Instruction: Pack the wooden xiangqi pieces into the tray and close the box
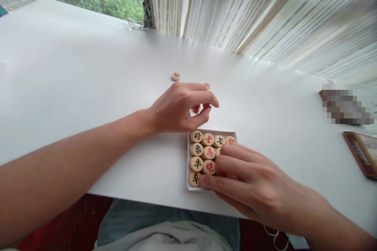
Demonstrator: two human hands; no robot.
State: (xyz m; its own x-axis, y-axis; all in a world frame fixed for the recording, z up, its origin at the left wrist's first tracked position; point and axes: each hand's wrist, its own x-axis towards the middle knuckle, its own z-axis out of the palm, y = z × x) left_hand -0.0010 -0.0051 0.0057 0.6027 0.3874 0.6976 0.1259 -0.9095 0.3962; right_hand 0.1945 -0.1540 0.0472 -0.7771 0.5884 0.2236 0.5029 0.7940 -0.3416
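A shallow white box (212, 131) near the table's front edge holds rows of round wooden Chinese chess pieces with red and black characters. My right hand (253, 180) lies over the box's right side, fingers bent and closed around a chess piece mostly hidden beneath them. Its thumb tip touches the black-marked piece (194, 179) in the bottom left corner. Just beyond the box, my left hand (185, 106) hovers, fingers curved and apart from the thumb, with no piece visibly held. One loose red-marked piece (176, 76) lies behind it; another (207, 86) is partly hidden by its fingers.
The white table (88, 66) reaches back to a window and striped curtains (235, 8). At the right lie a brown box-like item (361, 155) and a blurred-out object (346, 106). My lap is below the front edge, with a white cable (277, 239) at right.
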